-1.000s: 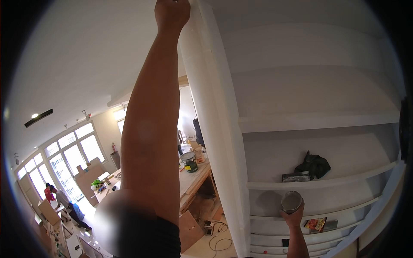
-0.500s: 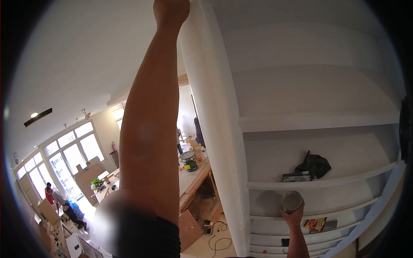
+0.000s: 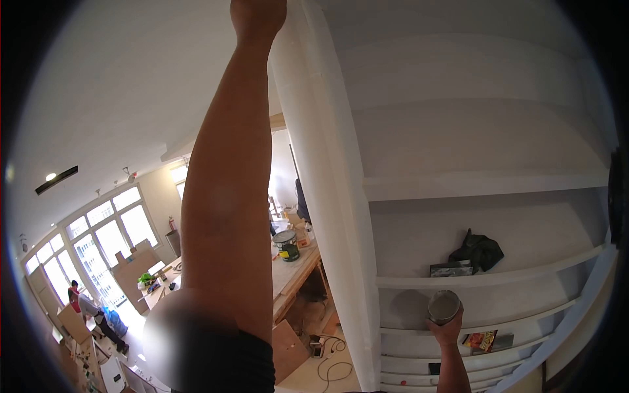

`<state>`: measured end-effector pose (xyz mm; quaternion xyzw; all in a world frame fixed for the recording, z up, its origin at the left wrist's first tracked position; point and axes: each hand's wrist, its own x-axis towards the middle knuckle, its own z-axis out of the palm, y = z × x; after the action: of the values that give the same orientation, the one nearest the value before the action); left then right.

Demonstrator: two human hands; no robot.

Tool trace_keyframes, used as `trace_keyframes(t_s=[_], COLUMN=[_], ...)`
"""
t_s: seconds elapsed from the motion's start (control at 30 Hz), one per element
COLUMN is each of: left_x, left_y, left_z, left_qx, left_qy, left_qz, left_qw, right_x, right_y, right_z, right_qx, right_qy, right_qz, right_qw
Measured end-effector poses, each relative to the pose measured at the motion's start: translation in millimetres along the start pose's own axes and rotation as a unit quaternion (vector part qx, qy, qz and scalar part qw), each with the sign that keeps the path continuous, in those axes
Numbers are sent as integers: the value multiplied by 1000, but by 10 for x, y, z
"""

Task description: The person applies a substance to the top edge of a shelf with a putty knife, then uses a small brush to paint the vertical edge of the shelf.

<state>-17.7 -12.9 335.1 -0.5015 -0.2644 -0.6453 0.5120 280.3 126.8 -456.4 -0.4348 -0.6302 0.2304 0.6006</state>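
Note:
One arm is stretched up high, and my left hand (image 3: 259, 18) shows only in part at the top edge, beside the upper end of a white vertical panel (image 3: 318, 131). Its fingers are out of the frame. Lower right, my right hand (image 3: 447, 329) is wrapped round a round cup-like container (image 3: 444, 306) with a greyish inside, held in front of the white shelves (image 3: 491, 187). Just above it on a shelf lie a dark crumpled cloth (image 3: 478, 250) and a flat grey-black box (image 3: 451, 268).
A colourful packet (image 3: 480, 340) lies on a lower shelf. Beyond the panel is a wooden workbench (image 3: 295, 272) with a paint can (image 3: 286, 245); a cable (image 3: 335, 373) curls below. Two people (image 3: 98, 314) bend near the windows at far left.
My raised left hand and forearm have shifted very slightly left. The right hand holds the container in nearly the same place. The people at far left have moved a little.

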Motion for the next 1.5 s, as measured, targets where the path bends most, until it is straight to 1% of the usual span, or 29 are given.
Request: trace_keyframes(t_s=[0.03,0.13,0.23,0.33,0.43,0.53,0.57,0.63,0.73,0.8,0.87,0.9,1.0,1.03,1.07,1.13,1.17,1.23,1.3,1.4,1.43,1.5], left_x=[7,-22,25,22,-14,-18,-31,-128,-688,-1140,-1782,-2200,-3120,-3356,-3461,-3613,-3657,-3526,-3214,-3112,-3080,-3039], left_y=[-6,76,-7,-44,31,8,8,70,680,845,1005,1105,1556,1721,1852,1991,2026,1914,1819,2045,2086,2067], left_z=[-9,-16,29,70,4,4,-8,-60,-420,-760,-1126,-1309,-1643,-1694,-1784,-1787,-1750,-1946,-1930,-1842,-1848,-1855], left_qx=[16,-9,-3,-26,1,9,-28,-102,-241,-273,-349,-463,-576,-663,-690,-775,-825,-865,-850,-890,-899,-899], left_qy=[-9,-23,-17,15,-15,2,11,24,-22,-114,-246,-296,-379,-362,-366,-355,-341,-401,-451,-302,-293,-319], left_qz=[-4,-13,13,32,2,5,-2,-24,-113,-128,-137,-98,-37,-73,-99,-115,-108,-208,-48,89,85,84], left_qw=[1000,1000,1000,999,1000,1000,1000,994,964,947,894,830,724,651,616,510,438,218,268,329,313,288], right_x=[0,0,1,3,6,6,4,46,23,-8,9,-1,18,21,49,41,29,18,22,14,16,14], right_y=[4,23,83,90,50,82,109,182,78,-14,-86,-24,102,120,131,150,141,168,170,161,168,170], right_z=[2,11,25,25,14,16,25,105,51,-35,-43,-25,27,48,63,50,38,25,30,30,32,32], right_qx=[-3,-8,-6,-3,-7,5,11,34,40,31,22,20,18,20,18,15,13,9,8,7,6,7], right_qy=[1,6,7,5,4,9,10,26,29,19,-2,0,10,9,11,21,22,26,27,29,27,28], right_qz=[-1,-1,-5,-7,-9,-8,-7,-33,-34,-17,0,10,34,37,40,49,54,65,75,84,88,91], right_qw=[1000,1000,1000,1000,1000,1000,1000,999,998,999,1000,1000,999,999,999,998,998,998,997,996,996,995])
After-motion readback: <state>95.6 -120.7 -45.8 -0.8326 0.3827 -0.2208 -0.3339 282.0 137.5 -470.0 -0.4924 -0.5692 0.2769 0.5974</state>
